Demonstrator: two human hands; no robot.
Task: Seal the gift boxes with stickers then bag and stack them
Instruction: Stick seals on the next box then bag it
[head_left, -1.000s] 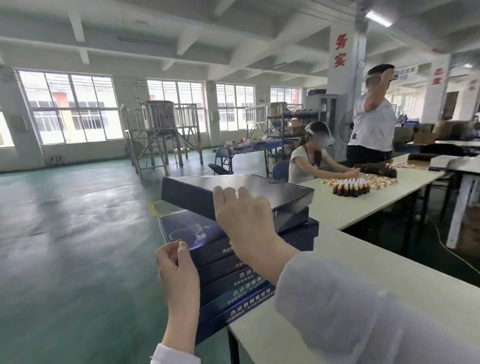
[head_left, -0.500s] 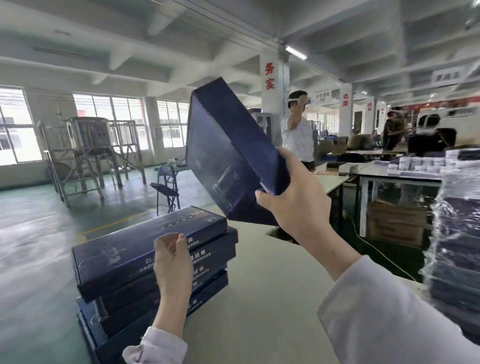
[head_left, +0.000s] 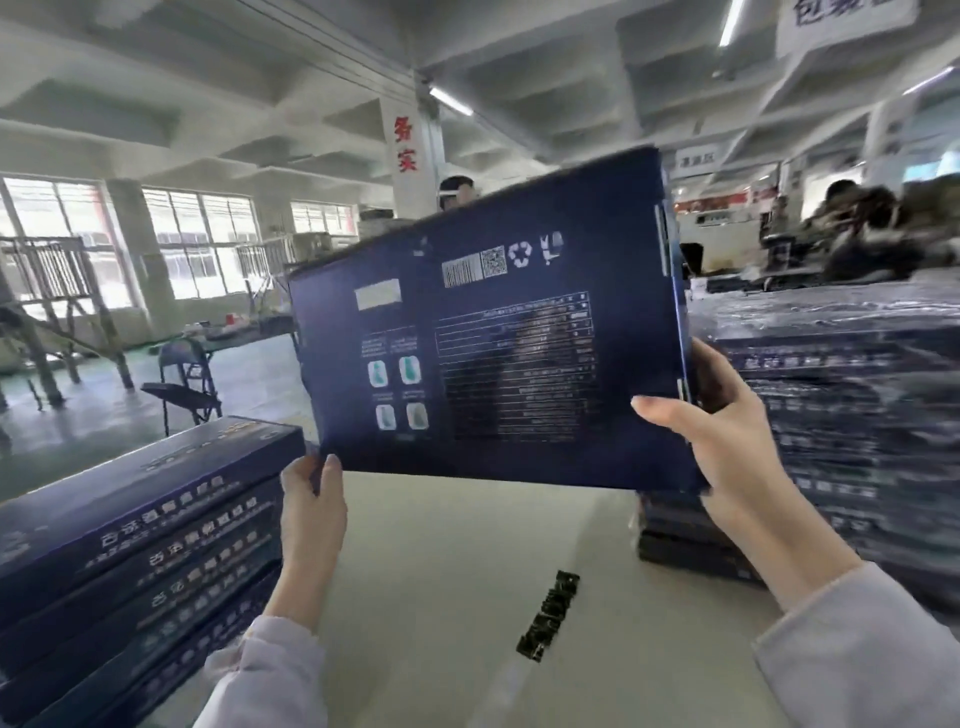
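Navy gift box, printed underside showing

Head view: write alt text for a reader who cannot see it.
The left hand and right hand hold a dark blue box up above the table, its printed back facing the camera. A stack of boxes lies left, wrapped boxes right, a black strip between.

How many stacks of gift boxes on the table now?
2: an unwrapped dark blue cardboard stack at the beige table's left edge; a plastic-wrapped stack at right, partly behind the held box, so more may be hidden.
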